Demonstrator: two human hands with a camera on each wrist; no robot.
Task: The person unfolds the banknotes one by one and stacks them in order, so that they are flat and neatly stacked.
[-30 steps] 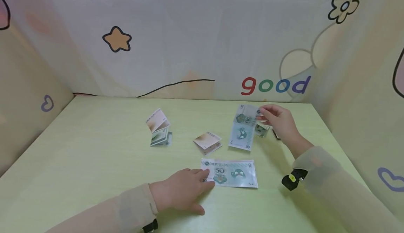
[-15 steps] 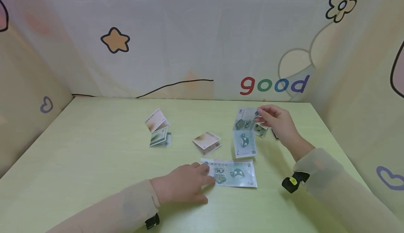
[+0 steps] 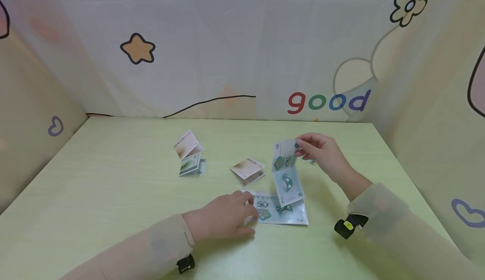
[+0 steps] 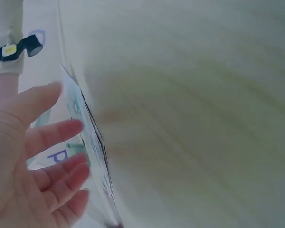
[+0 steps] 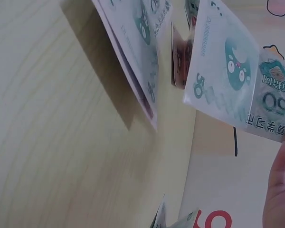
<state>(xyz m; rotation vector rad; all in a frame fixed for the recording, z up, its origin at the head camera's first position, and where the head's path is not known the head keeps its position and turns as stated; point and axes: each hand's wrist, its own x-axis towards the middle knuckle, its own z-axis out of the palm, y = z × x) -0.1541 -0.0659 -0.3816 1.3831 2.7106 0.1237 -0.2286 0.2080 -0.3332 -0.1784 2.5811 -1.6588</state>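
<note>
Currently, you are pinching the upper right corner of an upright, creased 50 note point(image 3: 286, 183) between the thumb and fingers of your right hand point(image 3: 326, 156), and its lower half is bending toward you. From the head view, its bottom end is overlapping a flat 50 note point(image 3: 295, 217) on the table point(image 3: 113, 212), covering part of the printed creature; the right wrist view is showing a gap between the two. Your left hand point(image 3: 223, 214) is staying loose and empty, its fingers gently bent over the flat note's left end and hiding it; you are leaving it unclear whether the fingertips are touching the paper.

Just left of the held note, a folded brownish note point(image 3: 248, 168) is sitting partly sprung open. Farther left, a pale brown note point(image 3: 186, 145) is leaning behind a folded green note point(image 3: 190, 164), with a bluish one point(image 3: 202, 167) poking out beside it. Your right hand is blocking most of a small greenish note point(image 3: 310, 161). Behind everything, a printed backdrop point(image 3: 212, 61) is closing off the table's far edge.
</note>
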